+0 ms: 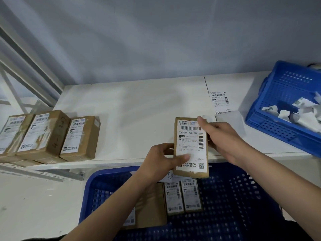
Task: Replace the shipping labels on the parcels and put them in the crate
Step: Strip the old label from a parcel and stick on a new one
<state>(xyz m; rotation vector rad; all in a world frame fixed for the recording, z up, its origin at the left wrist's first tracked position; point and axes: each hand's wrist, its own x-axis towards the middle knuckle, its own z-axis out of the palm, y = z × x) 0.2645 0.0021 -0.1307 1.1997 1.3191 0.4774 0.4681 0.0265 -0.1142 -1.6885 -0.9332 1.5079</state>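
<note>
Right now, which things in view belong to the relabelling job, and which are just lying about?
Job: held parcel, left hand, right hand, waiting parcels, spare label, floor crate.
Lying about: metal shelf frame; tilted crate holding peeled scraps.

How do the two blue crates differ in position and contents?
The lower crate sits below the table edge, level; the upper crate rests on the table, tilted. The lower holds labelled parcels; the upper holds crumpled paper scraps. Both are perforated blue plastic.

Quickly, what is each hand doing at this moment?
Left hand: holds the parcel, thumb pressed on its label.
Right hand: holds the same parcel at its right edge and top corner.
</note>
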